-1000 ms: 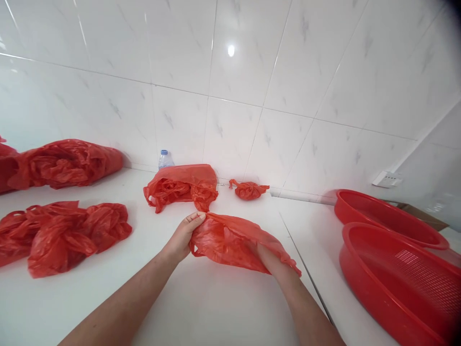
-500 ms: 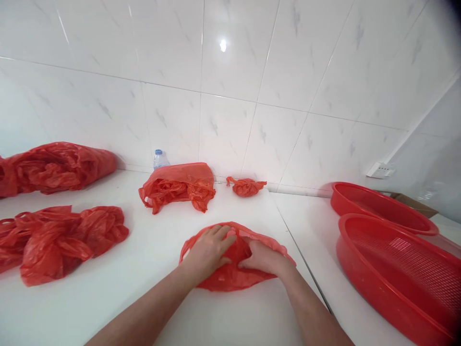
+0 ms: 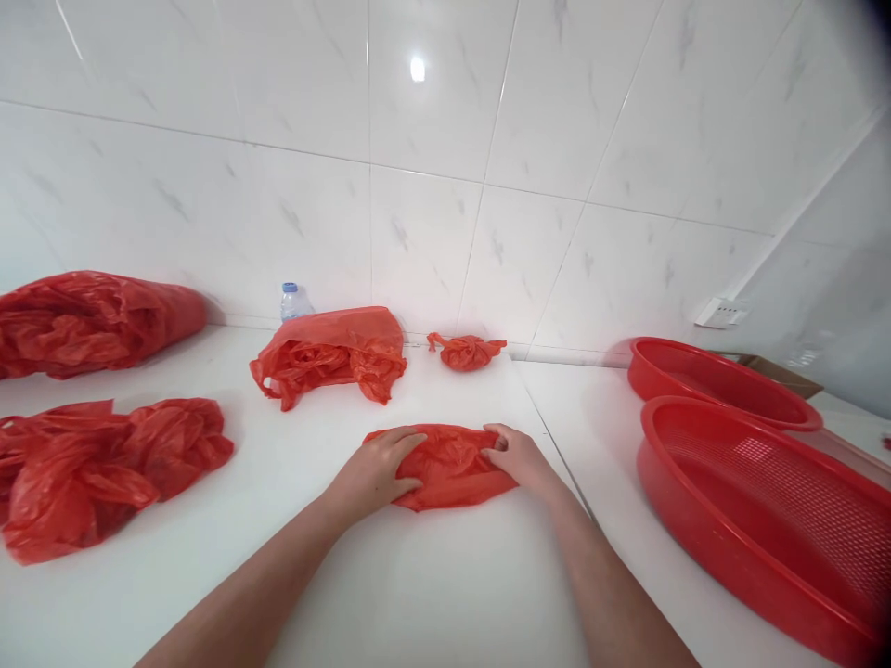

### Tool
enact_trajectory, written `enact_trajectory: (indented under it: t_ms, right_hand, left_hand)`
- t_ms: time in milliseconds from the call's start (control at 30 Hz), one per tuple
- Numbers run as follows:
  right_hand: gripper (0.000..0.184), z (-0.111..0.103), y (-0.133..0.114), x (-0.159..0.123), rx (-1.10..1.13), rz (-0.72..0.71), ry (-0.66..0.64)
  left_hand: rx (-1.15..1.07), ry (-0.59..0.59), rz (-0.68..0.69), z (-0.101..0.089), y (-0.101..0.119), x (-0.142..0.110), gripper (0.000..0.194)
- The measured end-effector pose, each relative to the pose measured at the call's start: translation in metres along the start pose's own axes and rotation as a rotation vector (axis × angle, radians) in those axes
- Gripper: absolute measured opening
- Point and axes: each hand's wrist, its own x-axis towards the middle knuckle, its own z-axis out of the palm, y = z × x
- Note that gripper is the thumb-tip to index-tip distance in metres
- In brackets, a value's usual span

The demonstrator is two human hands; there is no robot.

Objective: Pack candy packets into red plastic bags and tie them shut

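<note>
A thin red plastic bag [image 3: 449, 471] lies crumpled into a flattened oval on the white tabletop before me. My left hand [image 3: 376, 468] grips its left side, fingers over the far edge and thumb at the near edge. On the right, my right hand [image 3: 516, 456] has its fingers curled over the bag's right end, the thumb against it. Some fingertips are lost in the folds. A small knotted red bag [image 3: 470, 353] sits behind, near the wall. Behind and to the left is a larger red bag [image 3: 334, 348] with crumpled bags showing at its opening.
Left stand a bulky red bag bundle [image 3: 132, 320] and a loose heap of red bags [image 3: 111, 473]. A clear bottle with a blue cap [image 3: 290, 301] is by the wall. Two red plastic baskets [image 3: 724, 547] occupy the right, beyond a table seam. A wall socket [image 3: 721, 313] is above them.
The bag was spread wider and is now gathered into a smaller, narrower shape. My hands have moved from its middle out to its two ends. The view has shifted slightly.
</note>
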Motion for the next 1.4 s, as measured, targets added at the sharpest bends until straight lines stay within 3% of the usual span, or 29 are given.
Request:
enact_trajectory:
  t_ms: [133, 233, 333, 433, 567, 700, 833, 967, 1167, 1400]
  right_hand:
    - [0.049, 0.01, -0.007, 0.002, -0.179, -0.131, 0.193]
    - [0.038, 0.009, -0.02, -0.004, -0.235, -0.28, 0.383]
    - [0.032, -0.002, -0.033, -0.018, -0.235, -0.374, 0.548]
    - [0.029, -0.02, -0.039, -0.044, -0.24, -0.416, 0.74]
    - [0.026, -0.056, -0.024, -0.089, -0.442, -0.391, 0.974]
    - [0.031, -0.093, 0.012, -0.133, -0.768, -0.179, 1.146]
    - [0.036, -0.103, 0.051, -0.171, -0.999, 0.066, 1.075]
    - [0.032, -0.084, 0.078, -0.196, -1.063, 0.067, 1.024]
    - [0.028, -0.062, 0.085, -0.211, -1.05, 0.055, 1.031]
    - [0.031, -0.075, 0.084, -0.223, -1.117, 0.029, 0.91]
  left_hand:
    - [0.089, 0.123, 0.249, -0.004, 0.011, 0.001, 0.035]
    - [0.111, 0.03, 0.378, 0.002, 0.02, -0.002, 0.044]
    - [0.125, -0.057, 0.393, 0.013, 0.018, -0.002, 0.04]
    - [0.141, -0.028, 0.346, 0.021, 0.009, 0.0, 0.036]
    - [0.141, 0.026, 0.31, 0.023, 0.001, 0.002, 0.036]
    - [0.113, -0.008, 0.283, 0.027, -0.001, 0.0, 0.034]
    - [0.083, -0.005, 0.287, 0.034, -0.003, 0.0, 0.033]
    - [0.079, 0.021, 0.282, 0.035, -0.006, 0.001, 0.031]
    - [0.038, 0.073, 0.315, 0.034, -0.004, 0.001, 0.029]
    - [0.025, 0.049, 0.326, 0.032, 0.0, 0.002, 0.031]
